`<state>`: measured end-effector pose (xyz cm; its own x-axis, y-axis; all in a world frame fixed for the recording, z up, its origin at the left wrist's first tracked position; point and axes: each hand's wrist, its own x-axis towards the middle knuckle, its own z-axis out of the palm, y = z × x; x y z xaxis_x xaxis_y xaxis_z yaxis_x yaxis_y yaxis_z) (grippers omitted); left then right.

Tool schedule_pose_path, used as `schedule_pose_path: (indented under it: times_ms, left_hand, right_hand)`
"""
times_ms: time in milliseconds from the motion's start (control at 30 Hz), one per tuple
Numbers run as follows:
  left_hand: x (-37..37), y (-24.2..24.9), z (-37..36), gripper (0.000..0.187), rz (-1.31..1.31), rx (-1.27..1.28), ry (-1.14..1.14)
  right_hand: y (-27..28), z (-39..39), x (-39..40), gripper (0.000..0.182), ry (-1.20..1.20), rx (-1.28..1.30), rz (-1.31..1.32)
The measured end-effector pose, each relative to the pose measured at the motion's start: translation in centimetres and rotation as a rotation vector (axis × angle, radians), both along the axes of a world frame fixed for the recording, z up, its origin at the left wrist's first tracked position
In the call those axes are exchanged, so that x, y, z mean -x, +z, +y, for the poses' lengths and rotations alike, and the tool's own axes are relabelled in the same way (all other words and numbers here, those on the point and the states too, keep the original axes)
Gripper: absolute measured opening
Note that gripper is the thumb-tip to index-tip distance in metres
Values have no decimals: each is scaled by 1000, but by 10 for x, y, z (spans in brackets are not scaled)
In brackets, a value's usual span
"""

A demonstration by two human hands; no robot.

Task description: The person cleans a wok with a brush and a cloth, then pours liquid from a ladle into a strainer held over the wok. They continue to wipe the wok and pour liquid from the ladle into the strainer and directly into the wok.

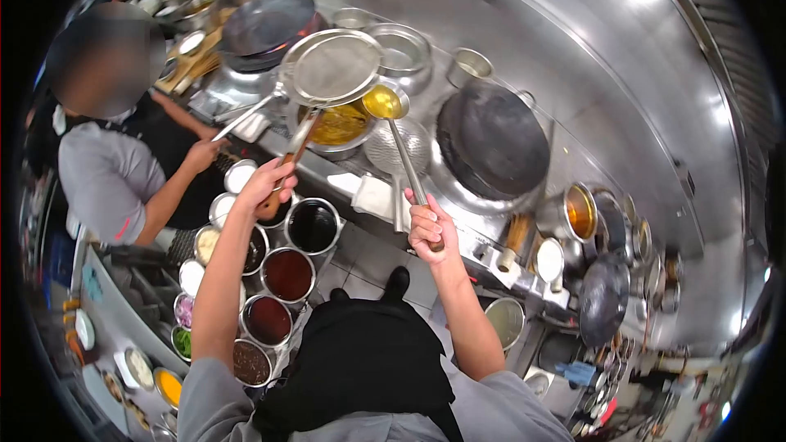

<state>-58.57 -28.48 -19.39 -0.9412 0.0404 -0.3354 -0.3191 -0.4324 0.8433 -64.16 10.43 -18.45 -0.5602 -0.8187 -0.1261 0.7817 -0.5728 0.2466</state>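
Observation:
My left hand is closed around the wooden handle of a round mesh strainer. The strainer is raised over the range, partly covering a pot of yellow oil. In my right hand is the handle of a long metal ladle, whose bowl holds yellow liquid. That bowl is just right of the oil pot, close to the strainer's rim. Below it, a perforated skimmer rests on the counter, its handle pointing toward me.
A co-worker at left grips a metal-handled utensil. A dark wok sits on the right burner, another wok at back left. Several sauce containers stand at lower left. A pot of orange liquid is at right.

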Motion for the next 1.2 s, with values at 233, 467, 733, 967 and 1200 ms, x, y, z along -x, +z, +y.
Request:
schedule_pose_path:
  times_ms: [233, 467, 733, 967, 1200]
  left_hand:
    - [2, -67, 10, 19, -95, 209, -64]
    - [-32, -12, 67, 37, 426, 1921, 310]
    - [-124, 55, 282, 50, 65, 343, -567]
    - [-153, 80, 348, 49, -240, 360, -229]
    - [-173, 95, 375, 58, -376, 468, -177]
  right_hand:
    - [37, 123, 7, 43, -150, -179, 73]
    - [-10, 242, 62, 36, -171, -593, 152]
    - [-103, 309, 78, 19, -64, -2094, 1092]
    - [-150, 327, 37, 40, -132, -903, 118]
    - [-390, 359, -22, 81, 1145, -2005, 1392]
